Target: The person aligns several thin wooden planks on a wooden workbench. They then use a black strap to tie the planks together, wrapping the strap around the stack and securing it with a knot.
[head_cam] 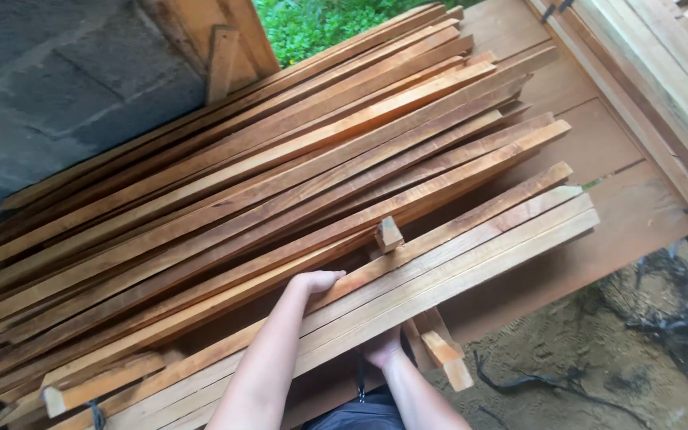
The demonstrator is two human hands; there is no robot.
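1. Reddish wood strips (224, 191) are piled loosely left of the pale planks (439, 271); a nudge could send them sliding.
2. The left hand (318, 282) curls over the planks' top.
3. The right hand (381, 349) grips underneath; splinters or pinched fingers are risks.

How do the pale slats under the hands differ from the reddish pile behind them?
The pale slats look lighter and yellower; the reddish pile is darker orange-brown. The pale slats lie side by side in a flat row, while the reddish pile is stacked high and fanned. Both are long, thin sawn wood, angled the same way.
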